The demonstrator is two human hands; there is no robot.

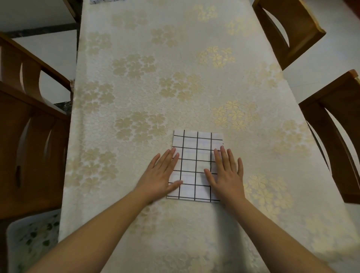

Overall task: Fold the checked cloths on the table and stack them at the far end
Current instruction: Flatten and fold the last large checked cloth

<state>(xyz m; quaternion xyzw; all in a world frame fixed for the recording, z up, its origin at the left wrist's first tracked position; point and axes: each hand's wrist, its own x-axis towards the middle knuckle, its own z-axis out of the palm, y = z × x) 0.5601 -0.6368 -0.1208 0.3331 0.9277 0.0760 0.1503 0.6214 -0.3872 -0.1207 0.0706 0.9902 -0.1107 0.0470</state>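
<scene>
With both hands flat on it, the checked cloth (195, 165) looks folded down to a compact rectangle, so I'd judge this is the smoothing/pressing step at the end of a fold. Left hand (162, 175) lies on the cloth's left edge, half on the counter (136, 87), fingers straight and spread, thumb on the fabric. Right hand (227, 174) covers the right edge, same posture. Neither grip is closed on anything: both palms open and pressing, nothing pinched.

Location: cloth sits on the near half of the counter, slightly right of centre, well apart from the far end.

Orientation: long axis runs near-to-far, roughly parallel to the counter's long sides, with a slight tilt (near edge sits a touch further left than the far edge). Grid lines follow the edges, corners look square.

Next move, as I read it: either one more fold or pick it up and carry it to the far end. A checked strip (107, 1) shows at the top edge there, likely the stack, too cropped to confirm. Needs a grip under both side edges so the layers don't slide open.
</scene>
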